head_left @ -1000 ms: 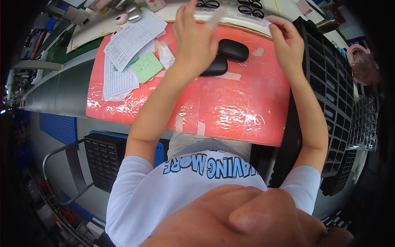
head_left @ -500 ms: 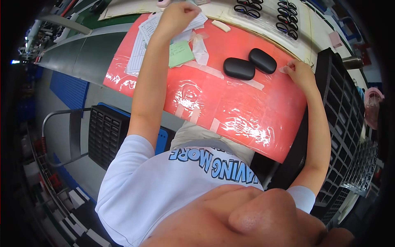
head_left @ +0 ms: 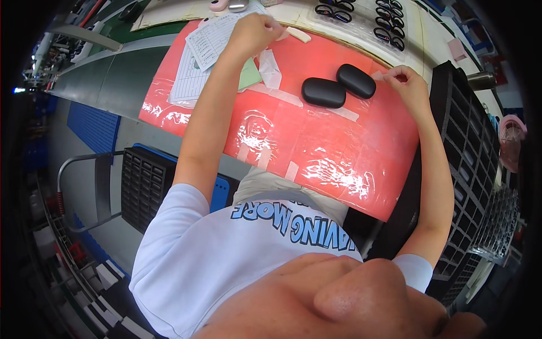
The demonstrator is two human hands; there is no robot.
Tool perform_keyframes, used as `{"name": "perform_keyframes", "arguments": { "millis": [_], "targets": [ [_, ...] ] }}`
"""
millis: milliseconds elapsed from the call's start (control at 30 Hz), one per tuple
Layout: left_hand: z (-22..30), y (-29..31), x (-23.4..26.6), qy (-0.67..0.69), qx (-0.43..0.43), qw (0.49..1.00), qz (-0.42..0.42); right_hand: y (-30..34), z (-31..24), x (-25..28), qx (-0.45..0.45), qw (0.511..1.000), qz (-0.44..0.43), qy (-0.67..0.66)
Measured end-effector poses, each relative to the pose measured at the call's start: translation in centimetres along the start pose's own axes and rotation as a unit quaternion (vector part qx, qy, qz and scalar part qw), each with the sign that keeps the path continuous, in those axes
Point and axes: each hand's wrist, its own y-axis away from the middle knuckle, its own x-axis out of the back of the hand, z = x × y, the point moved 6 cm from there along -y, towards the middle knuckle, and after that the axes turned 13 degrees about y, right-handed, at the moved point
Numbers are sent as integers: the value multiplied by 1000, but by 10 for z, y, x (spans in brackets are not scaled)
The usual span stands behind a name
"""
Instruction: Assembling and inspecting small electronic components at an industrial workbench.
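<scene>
Red mat (head_left: 375,147), two black cases (head_left: 323,92), left hand (head_left: 254,35), right hand (head_left: 409,87), both curled, contents unclear

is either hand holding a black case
No, both black cases lie on the red mat, clear of the left hand and right hand.

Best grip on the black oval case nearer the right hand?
I'd take the case by its two rounded ends, right hand coming down from above. It lies flat, slanted, with both ends free; its lower-left long side sits close to the other black case, likely leaving little finger room there. Whether they touch, I can't tell.
</scene>
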Motion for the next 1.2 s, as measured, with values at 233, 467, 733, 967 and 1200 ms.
{"name": "perform_keyframes", "arguments": {
  "millis": [233,467,733,967,1200],
  "targets": [
    [23,-11,-47,564,-30,824,-40,0,11,-1,-10,996,1,-85],
    [49,41,-92,624,61,768,-135,18,-44,-14,-17,943,-76,-324],
    [62,53,-104,568,20,811,-137,23,-58,-3,-15,947,45,-318],
    [74,68,-109,544,-34,832,-107,50,-113,7,205,959,191,-44],
    [70,67,-111,571,3,815,-100,47,-99,14,139,964,220,-53]
  ]
}}
